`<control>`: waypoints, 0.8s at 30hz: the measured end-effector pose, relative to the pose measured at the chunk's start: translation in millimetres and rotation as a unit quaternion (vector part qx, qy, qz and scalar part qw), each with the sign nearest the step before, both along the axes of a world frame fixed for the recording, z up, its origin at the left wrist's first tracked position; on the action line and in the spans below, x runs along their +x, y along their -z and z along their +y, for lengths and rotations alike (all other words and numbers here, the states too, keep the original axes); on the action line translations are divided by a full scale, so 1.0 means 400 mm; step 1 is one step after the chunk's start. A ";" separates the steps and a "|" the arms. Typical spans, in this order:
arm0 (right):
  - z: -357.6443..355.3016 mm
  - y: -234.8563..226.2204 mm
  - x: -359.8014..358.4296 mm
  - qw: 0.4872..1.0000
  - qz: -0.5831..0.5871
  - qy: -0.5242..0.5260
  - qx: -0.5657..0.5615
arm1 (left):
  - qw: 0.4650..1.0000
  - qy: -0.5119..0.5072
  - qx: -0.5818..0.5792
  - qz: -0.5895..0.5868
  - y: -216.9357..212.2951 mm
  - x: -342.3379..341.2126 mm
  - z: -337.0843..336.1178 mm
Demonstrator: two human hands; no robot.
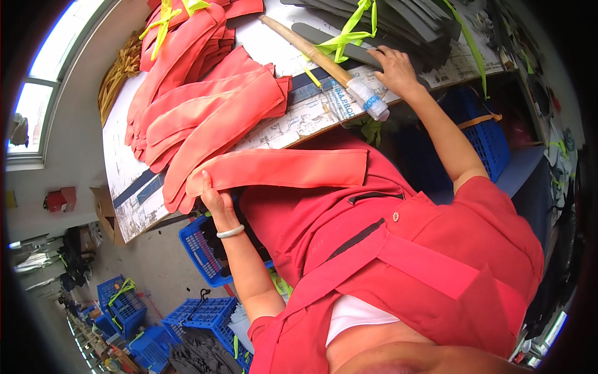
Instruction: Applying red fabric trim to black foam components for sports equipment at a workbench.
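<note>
My left hand (218, 202), with a pale bangle at the wrist, pinches the rounded end of a coral-red fabric strip (286, 168). That strip stretches to the right along the table's near edge, in front of my red apron. Beside it on the table lie overlapping bundles of similar coral strips (212, 106). Further right, my right hand (397, 71) rests with its fingers apart on a dark grey strip (339, 45). A wooden stick (305, 50), wrapped in clear plastic at its near end, lies just left of that hand.
Stacked dark grey pieces (411, 25) tied with neon-yellow strips (352, 34) lie at the table's far right. A tan bundle (121, 71) is at its left edge. Blue crates (205, 249) stand below and on the floor; another blue basket (489, 146) sits under the right side.
</note>
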State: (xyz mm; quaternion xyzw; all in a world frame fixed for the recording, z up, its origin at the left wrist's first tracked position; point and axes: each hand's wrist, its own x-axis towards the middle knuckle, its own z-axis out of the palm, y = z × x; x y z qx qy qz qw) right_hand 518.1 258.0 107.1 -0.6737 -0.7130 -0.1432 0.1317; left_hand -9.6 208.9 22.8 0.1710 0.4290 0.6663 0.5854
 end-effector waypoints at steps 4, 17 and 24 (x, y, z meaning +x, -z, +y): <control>-0.009 -0.062 0.041 0.971 0.044 0.143 -0.187 | 0.998 -0.042 0.015 0.053 -0.008 0.022 -0.014; -0.287 -0.278 -0.234 0.726 0.418 -0.262 -0.479 | 0.982 -0.042 0.168 -0.072 0.072 -0.002 -0.047; -0.238 -0.116 -0.334 0.721 0.312 -0.245 -0.569 | 0.977 -0.178 0.116 0.016 -0.149 0.074 -0.151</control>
